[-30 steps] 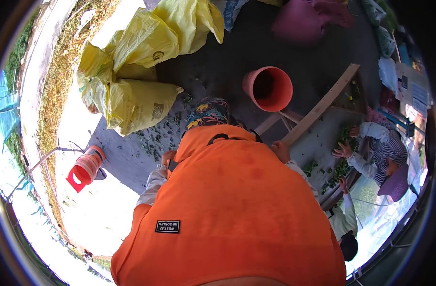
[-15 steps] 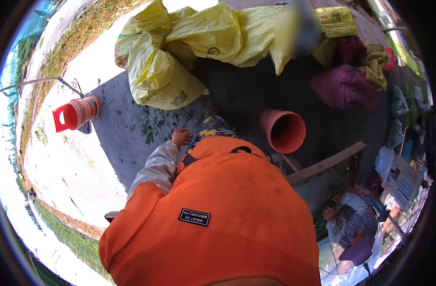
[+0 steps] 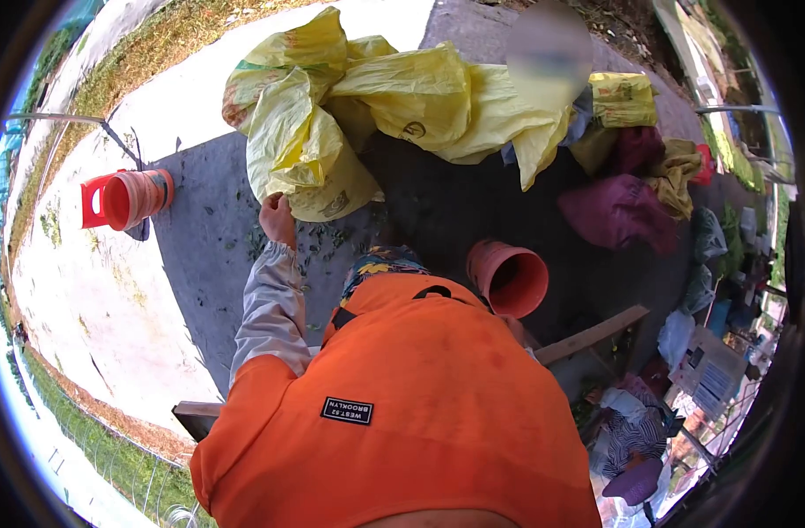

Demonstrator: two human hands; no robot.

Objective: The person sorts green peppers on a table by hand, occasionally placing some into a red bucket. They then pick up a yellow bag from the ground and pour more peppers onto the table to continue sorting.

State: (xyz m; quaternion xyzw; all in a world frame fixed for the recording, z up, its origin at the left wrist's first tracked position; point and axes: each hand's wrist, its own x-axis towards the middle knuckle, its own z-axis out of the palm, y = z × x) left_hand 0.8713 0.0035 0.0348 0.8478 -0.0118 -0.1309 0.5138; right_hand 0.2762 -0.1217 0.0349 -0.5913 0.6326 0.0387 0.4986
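Note:
My left hand [image 3: 278, 218] reaches forward at the lower left edge of the nearest yellow bag [image 3: 290, 136], its fingers curled together against the plastic. This bag leans on other crumpled yellow bags [image 3: 420, 92]. A small skin-coloured part of what looks like my right hand [image 3: 515, 331] shows beside the orange clothing, just below an orange-red bucket [image 3: 508, 280]; its fingers are hidden. The bucket's opening faces me.
Another red bucket [image 3: 139, 199] lies at the left. Purple sacks [image 3: 618, 211] are at the right. A wooden bar [image 3: 593, 334] extends beside me. At the lower right sits another person [image 3: 634, 440] in a purple hat. Leaves [image 3: 319, 242] litter the ground near the bag.
My left hand has moved forward from beside my leg to the yellow bag. The view has shifted, and the bucket at the right appears lower and farther left.

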